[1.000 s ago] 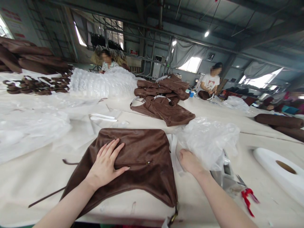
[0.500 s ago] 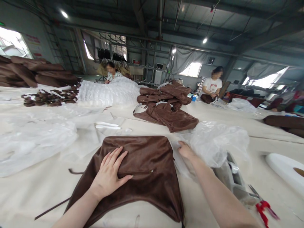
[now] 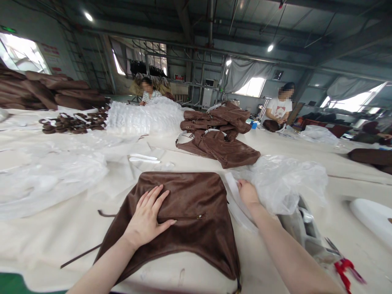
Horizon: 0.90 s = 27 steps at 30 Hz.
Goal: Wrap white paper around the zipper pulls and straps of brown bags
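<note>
A brown leather bag [image 3: 190, 237] with a zipper across its front lies flat on the pale table. My left hand [image 3: 150, 216] rests on the bag's left half, fingers spread, thumb near the zipper line. To the right of the bag, my right hand [image 3: 247, 192] has its fingers closed on a white strip [image 3: 237, 198], which runs down beside the bag's edge. Its fingertips are partly hidden. Crumpled clear plastic [image 3: 289, 179] lies just right of that hand.
Brown bags [image 3: 220, 143] are piled behind, near bubble wrap [image 3: 143, 118] and brown rolled pieces [image 3: 73, 122]. Red-handled scissors [image 3: 346, 269], a grey holder [image 3: 301, 224] and a white roll [image 3: 372, 218] are at right. Two people [image 3: 148, 94] [image 3: 279, 108] are across the table; another person's arm shows far right.
The whole view has shifted slightly. My right hand has closed on the white strip, which now shows clearly beside the bag. My left hand stays spread on the bag.
</note>
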Each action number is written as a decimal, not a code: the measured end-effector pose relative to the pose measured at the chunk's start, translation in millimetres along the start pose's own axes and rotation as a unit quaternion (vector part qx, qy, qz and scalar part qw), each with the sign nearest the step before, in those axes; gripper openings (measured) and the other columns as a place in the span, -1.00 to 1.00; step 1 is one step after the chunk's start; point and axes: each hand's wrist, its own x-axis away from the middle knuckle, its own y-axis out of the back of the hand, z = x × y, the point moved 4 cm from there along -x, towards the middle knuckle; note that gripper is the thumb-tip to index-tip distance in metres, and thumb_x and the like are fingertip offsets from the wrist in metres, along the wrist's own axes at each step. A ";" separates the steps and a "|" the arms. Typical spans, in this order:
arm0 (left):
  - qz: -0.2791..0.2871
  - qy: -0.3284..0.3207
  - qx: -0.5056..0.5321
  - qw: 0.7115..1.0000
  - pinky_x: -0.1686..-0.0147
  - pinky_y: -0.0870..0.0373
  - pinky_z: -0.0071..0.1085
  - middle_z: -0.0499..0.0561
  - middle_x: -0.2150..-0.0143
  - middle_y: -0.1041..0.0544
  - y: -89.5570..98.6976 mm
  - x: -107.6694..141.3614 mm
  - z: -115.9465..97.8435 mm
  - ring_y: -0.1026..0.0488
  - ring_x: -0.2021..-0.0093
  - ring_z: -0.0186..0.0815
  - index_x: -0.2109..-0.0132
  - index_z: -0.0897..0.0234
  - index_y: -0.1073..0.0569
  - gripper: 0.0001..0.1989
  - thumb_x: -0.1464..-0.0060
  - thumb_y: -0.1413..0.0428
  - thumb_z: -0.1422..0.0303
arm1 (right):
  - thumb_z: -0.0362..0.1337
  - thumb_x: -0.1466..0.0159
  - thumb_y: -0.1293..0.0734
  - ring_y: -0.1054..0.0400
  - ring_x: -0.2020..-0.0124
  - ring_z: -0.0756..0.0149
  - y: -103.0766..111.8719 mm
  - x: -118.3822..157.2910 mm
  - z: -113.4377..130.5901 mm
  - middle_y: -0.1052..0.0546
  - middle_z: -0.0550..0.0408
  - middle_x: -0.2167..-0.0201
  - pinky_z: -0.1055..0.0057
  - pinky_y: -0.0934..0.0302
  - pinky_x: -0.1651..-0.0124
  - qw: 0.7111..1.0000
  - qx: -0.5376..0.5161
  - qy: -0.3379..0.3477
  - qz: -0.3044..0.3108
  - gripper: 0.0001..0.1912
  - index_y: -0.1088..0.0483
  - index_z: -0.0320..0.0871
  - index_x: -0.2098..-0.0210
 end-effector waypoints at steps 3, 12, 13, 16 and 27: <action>0.005 0.005 0.010 1.000 -0.28 0.00 0.01 0.25 -0.35 -0.12 1.9 0.5 -1.6 -0.07 -0.33 0.06 -0.30 0.27 -0.15 -0.18 0.00 -0.13 -0.05 | -0.31 -0.40 -0.03 -0.44 0.14 0.21 17.7 20.4 2.3 -0.51 -0.16 0.06 0.39 -0.22 0.12 0.999 0.017 -0.010 -0.048 -0.62 -0.35 -0.25 -0.06; 0.039 0.036 0.035 0.998 -0.31 0.10 0.01 0.27 -0.37 -0.09 4.9 -1.2 -6.8 -0.01 -0.36 0.06 -0.30 0.31 -0.17 -0.13 0.04 -0.14 -0.09 | -0.30 -0.32 -0.19 -0.45 0.47 0.18 46.9 89.4 7.2 -0.54 -0.03 0.45 0.39 -0.05 0.47 0.981 0.159 0.099 -0.054 -0.79 -0.45 -0.17 0.29; 0.042 0.038 0.036 0.998 -0.32 0.10 0.01 0.27 -0.37 -0.09 5.2 -1.4 -7.2 0.00 -0.36 0.06 -0.30 0.31 -0.18 -0.13 0.04 -0.14 -0.10 | -0.26 -0.33 -0.20 -0.44 0.48 0.20 48.8 95.1 7.3 -0.55 0.00 0.44 0.40 -0.04 0.48 0.980 0.158 0.099 -0.070 -0.80 -0.44 -0.14 0.23; 0.050 0.042 0.037 0.997 -0.32 0.11 0.01 0.26 -0.37 -0.08 6.4 -1.6 -7.9 0.01 -0.36 0.06 -0.30 0.30 -0.18 -0.13 0.04 -0.14 -0.10 | -0.21 -0.33 -0.20 -0.43 0.52 0.22 46.6 111.0 7.0 -0.56 0.05 0.45 0.41 0.02 0.50 0.978 0.167 0.106 -0.073 -0.79 -0.43 -0.11 0.15; 0.051 0.040 0.042 0.997 -0.32 0.13 0.02 0.29 -0.37 -0.07 6.5 -2.8 -8.1 0.02 -0.36 0.07 -0.30 0.34 -0.18 -0.14 0.02 -0.14 -0.07 | -0.17 -0.32 -0.21 -0.44 0.46 0.21 35.1 143.2 -23.4 -0.57 0.02 0.45 0.42 -0.02 0.49 0.985 0.153 0.069 -0.043 -0.77 -0.49 -0.07 0.26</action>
